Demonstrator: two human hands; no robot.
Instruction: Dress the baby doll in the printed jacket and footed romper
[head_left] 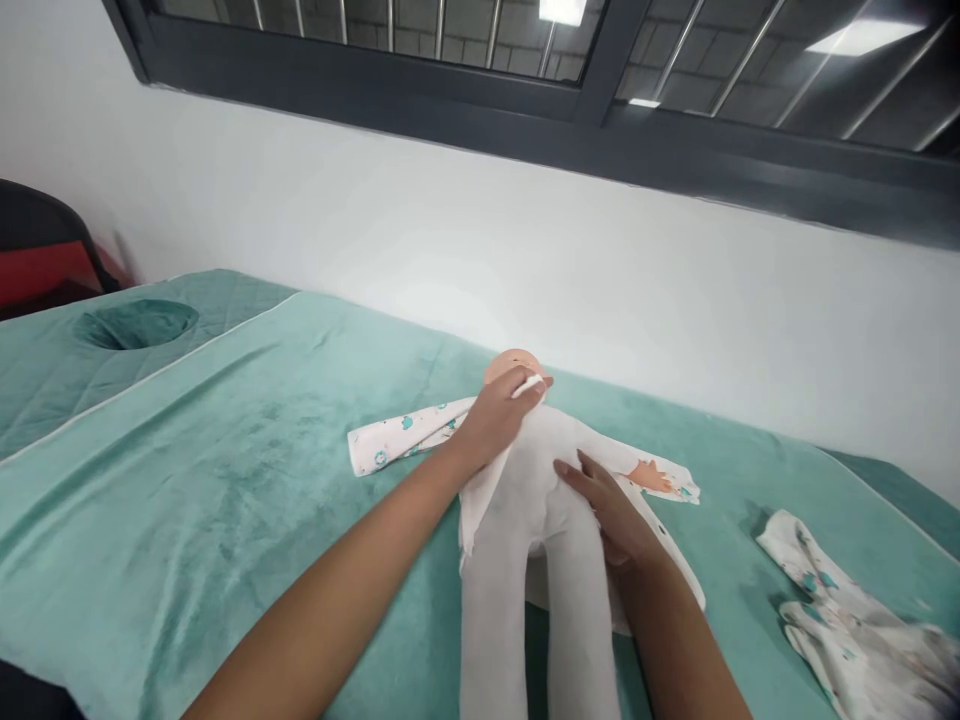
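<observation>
Doll (pixel 514 362), supine on the green bed (pixel 225 480), head near the wall-side edge. Left hand (pixel 496 415): clamped on white shirt (pixel 540 430) at the neck. Right hand (pixel 619 510): against the trunk; grip unclear. Patterned garment (pixel 862 625): bed's near right corner.

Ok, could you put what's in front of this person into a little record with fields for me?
surface: green cover
center: doll in white, lying on printed top, sleeves spread
left hand: pinching white cloth near doll's neck
right hand: against doll's side
far right: crumpled printed garment
behind: white wall, dark-framed window with bars
</observation>
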